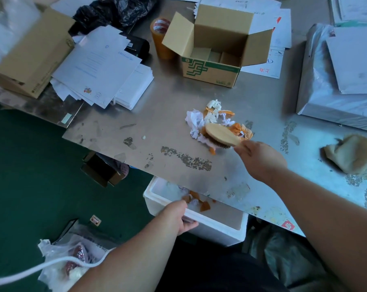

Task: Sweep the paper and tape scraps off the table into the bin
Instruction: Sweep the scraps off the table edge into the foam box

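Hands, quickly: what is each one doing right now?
Left hand: grips the rim of the white foam bin.
Right hand: grips the oval wooden brush.

right hand (pixel 260 159) holding brush (pixel 222 135) on scrap pile (pixel 196 121), left hand (pixel 178 216) gripping foam bin (pixel 212 227) below table (pixel 178 106) edge
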Demonstrator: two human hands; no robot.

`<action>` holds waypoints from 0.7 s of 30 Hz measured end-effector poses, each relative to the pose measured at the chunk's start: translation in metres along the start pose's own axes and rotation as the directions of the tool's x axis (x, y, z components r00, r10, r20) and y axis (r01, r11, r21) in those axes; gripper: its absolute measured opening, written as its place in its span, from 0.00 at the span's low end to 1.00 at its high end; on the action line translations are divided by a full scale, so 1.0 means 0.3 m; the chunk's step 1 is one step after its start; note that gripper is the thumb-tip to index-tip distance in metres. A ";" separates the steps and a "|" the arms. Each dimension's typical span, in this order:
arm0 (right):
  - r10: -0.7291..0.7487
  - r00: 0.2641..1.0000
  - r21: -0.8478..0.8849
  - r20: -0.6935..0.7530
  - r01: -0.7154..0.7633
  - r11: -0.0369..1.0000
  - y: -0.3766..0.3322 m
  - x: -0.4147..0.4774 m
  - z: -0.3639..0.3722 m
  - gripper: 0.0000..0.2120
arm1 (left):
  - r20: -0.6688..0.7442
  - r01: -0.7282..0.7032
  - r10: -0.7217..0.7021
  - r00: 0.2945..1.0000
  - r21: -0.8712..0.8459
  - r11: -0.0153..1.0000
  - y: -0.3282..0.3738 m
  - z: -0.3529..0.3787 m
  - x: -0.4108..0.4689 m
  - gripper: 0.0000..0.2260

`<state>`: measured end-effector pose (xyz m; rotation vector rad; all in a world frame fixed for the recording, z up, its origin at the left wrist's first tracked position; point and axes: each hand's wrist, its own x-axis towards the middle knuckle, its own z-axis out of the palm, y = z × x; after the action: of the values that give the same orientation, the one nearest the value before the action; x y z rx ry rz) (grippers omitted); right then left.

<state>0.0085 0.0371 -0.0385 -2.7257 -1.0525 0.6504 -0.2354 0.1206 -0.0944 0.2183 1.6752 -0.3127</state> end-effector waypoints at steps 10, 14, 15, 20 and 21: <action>0.035 0.976 0.162 0.217 -0.071 0.984 -0.001 -0.114 0.062 0.25 | -0.010 0.000 0.000 1.000 -0.018 1.000 0.004 -0.001 0.011 0.13; 0.066 0.972 0.229 0.224 -0.118 0.966 0.012 -0.181 0.100 0.25 | -0.005 0.005 -0.005 1.000 -0.001 1.000 0.009 -0.001 0.020 0.12; 0.064 0.972 0.235 0.227 -0.119 0.965 0.014 -0.196 0.108 0.25 | -0.003 0.004 -0.004 1.000 -0.001 1.000 0.009 -0.002 0.020 0.12; 0.066 0.969 0.243 0.239 -0.126 0.962 0.016 -0.264 0.135 0.23 | 0.004 -0.012 0.012 1.000 0.011 1.000 0.006 -0.004 0.019 0.12; 0.058 0.970 0.237 0.238 -0.116 0.965 0.016 -0.277 0.138 0.23 | 0.009 -0.021 0.021 1.000 0.014 1.000 0.005 -0.003 0.017 0.12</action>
<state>-0.0619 -0.0228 -0.0487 -2.5332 -0.8288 1.0565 -0.2364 0.1223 -0.0996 0.2446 1.6614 -0.3096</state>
